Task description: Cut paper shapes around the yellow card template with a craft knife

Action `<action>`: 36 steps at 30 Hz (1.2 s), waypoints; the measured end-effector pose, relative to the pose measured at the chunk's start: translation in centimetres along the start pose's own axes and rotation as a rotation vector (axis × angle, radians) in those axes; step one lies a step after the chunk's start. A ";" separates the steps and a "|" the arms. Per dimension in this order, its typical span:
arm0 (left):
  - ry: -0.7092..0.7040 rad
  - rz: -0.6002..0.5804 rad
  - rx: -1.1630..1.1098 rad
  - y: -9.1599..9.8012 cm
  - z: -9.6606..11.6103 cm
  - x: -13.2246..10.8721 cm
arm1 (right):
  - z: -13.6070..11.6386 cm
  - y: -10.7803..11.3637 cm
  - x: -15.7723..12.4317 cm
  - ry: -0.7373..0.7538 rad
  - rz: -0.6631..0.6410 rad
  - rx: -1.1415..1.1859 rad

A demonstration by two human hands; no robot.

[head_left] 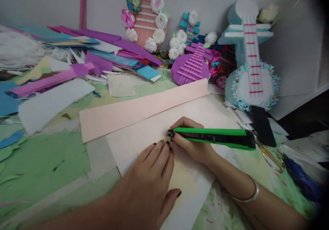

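While our right hand [196, 148] grips the green cutter [216, 136], we see no finished cut; remainder unclear. Our left hand [151, 178], flat, grasping nothing, lies over white paper [132, 142], five o'clock from the pink strip [144, 107].

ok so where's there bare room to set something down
The green tabletop, small bits aside, is open between the pink strip, the left hand and the green scraps. It's crowded at the back with paper strips and instrument models, and at right around the flat black object.
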State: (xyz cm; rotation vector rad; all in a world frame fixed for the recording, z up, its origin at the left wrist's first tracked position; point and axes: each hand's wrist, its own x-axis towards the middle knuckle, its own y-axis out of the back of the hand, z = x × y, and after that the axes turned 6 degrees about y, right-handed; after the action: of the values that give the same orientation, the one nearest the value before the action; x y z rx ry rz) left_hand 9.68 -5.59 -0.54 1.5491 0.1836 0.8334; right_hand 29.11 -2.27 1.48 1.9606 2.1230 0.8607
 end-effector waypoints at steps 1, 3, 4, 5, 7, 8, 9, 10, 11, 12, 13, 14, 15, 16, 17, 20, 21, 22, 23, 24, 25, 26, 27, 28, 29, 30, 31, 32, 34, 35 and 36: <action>-0.002 0.000 -0.001 0.0 0.0 0.0 | 0.0 0.0 0.0 -0.010 -0.007 -0.011; -0.008 0.000 -0.009 0.0 0.0 -0.1 | 0.0 0.0 0.0 -0.022 -0.012 -0.029; -0.012 0.004 -0.014 0.0 0.0 0.0 | 0.0 0.0 -0.1 -0.022 -0.012 -0.036; -0.014 0.003 -0.017 0.1 0.0 0.0 | 0.0 0.0 -0.1 -0.022 -0.012 -0.040; -0.012 -0.002 -0.019 0.3 -0.1 0.1 | 0.0 0.0 0.0 -0.021 -0.006 -0.044; -0.008 -0.008 -0.020 0.4 -0.1 0.1 | 0.0 -0.1 0.0 -0.020 -0.006 -0.046; -0.006 -0.012 -0.022 0.5 0.0 0.2 | 0.0 -0.1 0.0 -0.021 -0.007 -0.047; -0.003 -0.012 -0.024 0.6 0.0 0.2 | -0.1 0.0 0.0 -0.022 -0.009 -0.046; -0.004 -0.008 -0.025 0.6 0.0 0.3 | -0.1 0.0 0.0 -0.022 -0.011 -0.045; -0.007 -0.001 -0.026 0.7 0.0 0.3 | -0.1 0.0 0.0 -0.020 -0.013 -0.044; -0.007 0.004 -0.025 0.7 0.0 0.3 | -0.1 0.0 0.0 -0.018 -0.016 -0.043; -0.006 0.011 -0.024 0.7 0.1 0.3 | -0.1 0.0 0.0 -0.015 -0.018 -0.046; -0.005 0.013 -0.023 0.7 0.1 0.3 | -0.2 0.0 0.0 -0.011 -0.021 -0.053; -0.004 0.016 -0.024 0.7 0.1 0.3 | -0.2 0.0 0.0 -0.006 -0.024 -0.066; -0.004 0.018 -0.023 0.7 0.1 0.3 | -0.3 0.0 0.0 -0.001 -0.030 -0.084; -0.008 0.025 -0.023 0.7 0.0 0.4 | -0.5 0.0 0.0 0.014 -0.040 -0.147; -0.008 0.027 -0.023 0.7 0.0 0.4 | -0.5 0.0 0.0 0.018 -0.041 -0.165; -0.008 0.028 -0.024 0.7 0.0 0.3 | -0.6 -0.1 0.0 0.020 -0.041 -0.180; -0.007 0.025 -0.024 0.6 0.0 0.3 | -0.6 -0.1 0.0 0.024 -0.041 -0.191; -0.006 0.024 -0.024 0.6 0.0 0.3 | -0.6 -0.1 0.0 0.029 -0.043 -0.200; -0.005 0.019 -0.022 0.6 0.0 0.3 | -0.7 -0.1 0.0 0.032 -0.045 -0.205; -0.004 0.015 -0.021 0.6 0.1 0.3 | -0.7 -0.2 0.0 0.036 -0.045 -0.207; -0.003 0.015 -0.020 0.6 0.1 0.2 | -0.7 -0.2 0.0 0.037 -0.044 -0.206; -0.003 0.013 -0.020 0.6 0.1 0.2 | -0.7 -0.2 0.0 0.038 -0.042 -0.205; -0.003 0.014 -0.020 0.6 0.1 0.2 | -0.6 -0.2 0.0 0.037 -0.039 -0.201; -0.003 0.017 -0.018 0.6 0.1 0.2 | -0.6 -0.2 0.0 0.037 -0.034 -0.195; -0.002 0.021 -0.016 0.6 0.1 0.2 | -0.6 -0.2 -0.1 0.037 -0.031 -0.187; -0.002 0.025 -0.013 0.6 0.1 0.3 | -0.6 -0.2 -0.1 0.036 -0.029 -0.175; -0.003 0.027 -0.011 0.6 0.1 0.3 | -0.5 -0.1 -0.1 0.030 -0.023 -0.152; -0.005 0.026 -0.012 0.6 0.1 0.3 | -0.6 -0.1 -0.1 0.027 -0.021 -0.146; -0.005 0.023 -0.015 0.6 0.1 0.3 | -0.6 -0.1 -0.1 0.025 -0.021 -0.148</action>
State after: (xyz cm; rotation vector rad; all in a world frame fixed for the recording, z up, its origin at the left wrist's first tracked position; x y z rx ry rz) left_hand 9.75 -5.56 0.12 1.5411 0.1559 0.8470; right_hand 28.77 -2.59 1.90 1.8611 2.0254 1.0118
